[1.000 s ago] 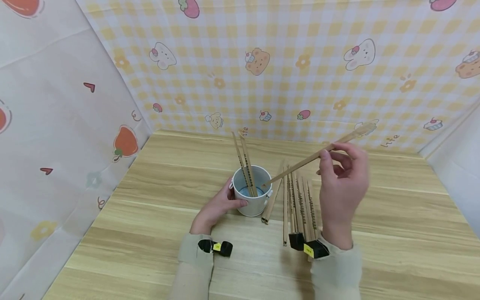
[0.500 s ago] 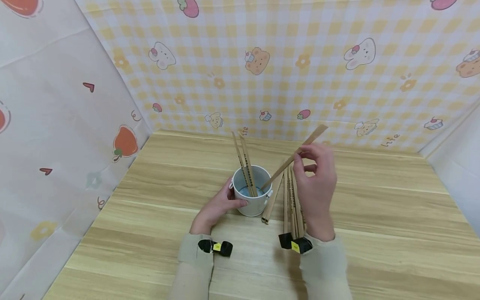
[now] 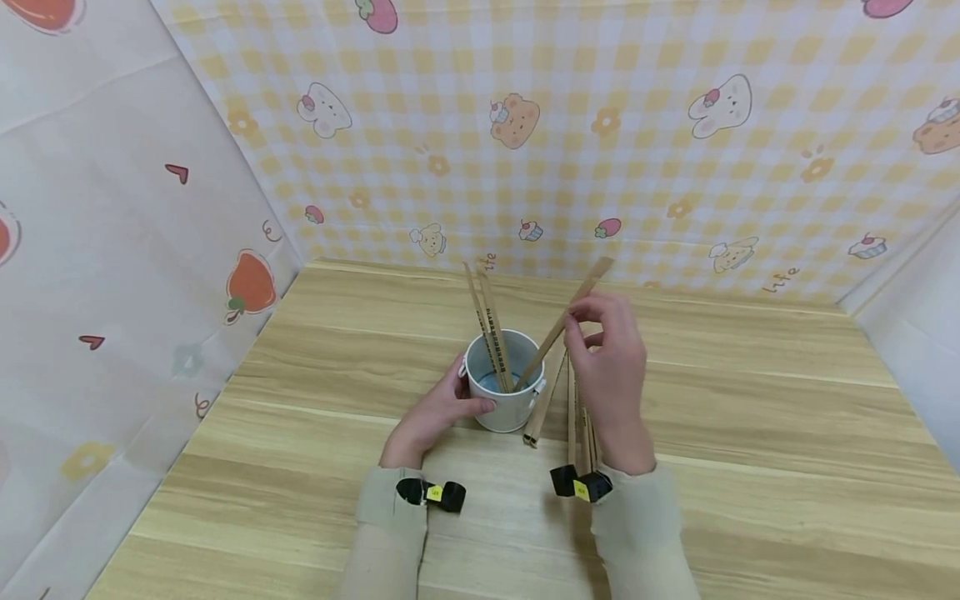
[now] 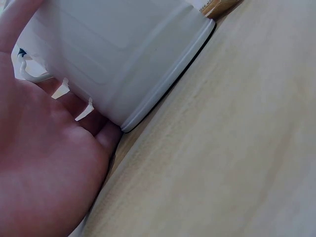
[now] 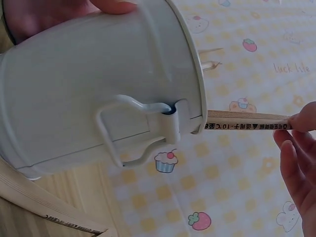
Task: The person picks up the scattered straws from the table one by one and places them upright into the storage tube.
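Note:
My left hand (image 3: 442, 408) holds a small white metal bucket (image 3: 510, 414) upright from its left side, thumb across the front. Inside lean two brown paper-wrapped straws (image 3: 492, 325). My right hand (image 3: 611, 358) pinches another paper-wrapped straw (image 3: 555, 335) between thumb and fingers, partway up its length. Its lower end is inside the bucket and it slants up to the right. In the right wrist view, black print shows on this straw (image 5: 242, 121) beyond the bucket rim, and a wire handle loop (image 5: 106, 131) hangs on the bucket's side.
Right of the bucket, one straw bundle (image 3: 543, 408) lies slanted on the wooden table (image 3: 315, 433). Several more wrapped straws (image 3: 572, 425) lie beside it, partly hidden under my right hand and wrist. A yellow checked cloth (image 3: 420, 192) hangs behind the table.
My right hand has moved left and toward the bucket, and its straw has gone from above the rim to inside, standing steeper. The left hand and bucket have stayed put.

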Tool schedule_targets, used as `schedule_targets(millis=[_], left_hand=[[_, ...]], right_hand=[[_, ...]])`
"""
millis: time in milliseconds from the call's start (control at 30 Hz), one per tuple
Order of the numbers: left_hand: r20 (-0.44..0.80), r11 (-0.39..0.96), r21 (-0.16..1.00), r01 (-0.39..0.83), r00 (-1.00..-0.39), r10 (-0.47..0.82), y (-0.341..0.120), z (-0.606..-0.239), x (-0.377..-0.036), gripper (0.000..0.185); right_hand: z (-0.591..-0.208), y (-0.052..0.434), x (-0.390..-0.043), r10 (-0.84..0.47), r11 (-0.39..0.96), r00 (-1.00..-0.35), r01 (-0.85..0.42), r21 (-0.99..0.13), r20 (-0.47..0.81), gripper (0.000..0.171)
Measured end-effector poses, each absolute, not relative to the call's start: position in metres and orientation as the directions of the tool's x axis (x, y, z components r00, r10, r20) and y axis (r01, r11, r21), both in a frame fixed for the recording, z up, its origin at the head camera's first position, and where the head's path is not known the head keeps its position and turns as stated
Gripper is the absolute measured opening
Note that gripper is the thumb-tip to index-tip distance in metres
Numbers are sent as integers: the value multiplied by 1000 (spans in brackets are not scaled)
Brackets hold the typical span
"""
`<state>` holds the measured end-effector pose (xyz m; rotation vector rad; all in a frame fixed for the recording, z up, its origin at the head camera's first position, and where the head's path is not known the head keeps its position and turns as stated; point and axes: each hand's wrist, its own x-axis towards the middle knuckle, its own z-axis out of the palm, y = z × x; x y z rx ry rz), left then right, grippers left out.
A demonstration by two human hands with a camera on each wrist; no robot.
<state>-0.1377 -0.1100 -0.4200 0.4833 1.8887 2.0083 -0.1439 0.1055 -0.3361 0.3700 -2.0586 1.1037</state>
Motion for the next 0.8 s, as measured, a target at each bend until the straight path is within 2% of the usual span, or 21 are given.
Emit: schedule_targets(millis=[267,800], left_hand=[[1,-63,997,-32,-885,466,-110,-420,-139,86],[10,-61,998,-21,-883,470,-109,-420,-138,86]], right_hand=[[-338,104,-145,35,598,-699,-558,-575,714,12],[-338,109,-145,68,579,-689,-562,-591,722,7]])
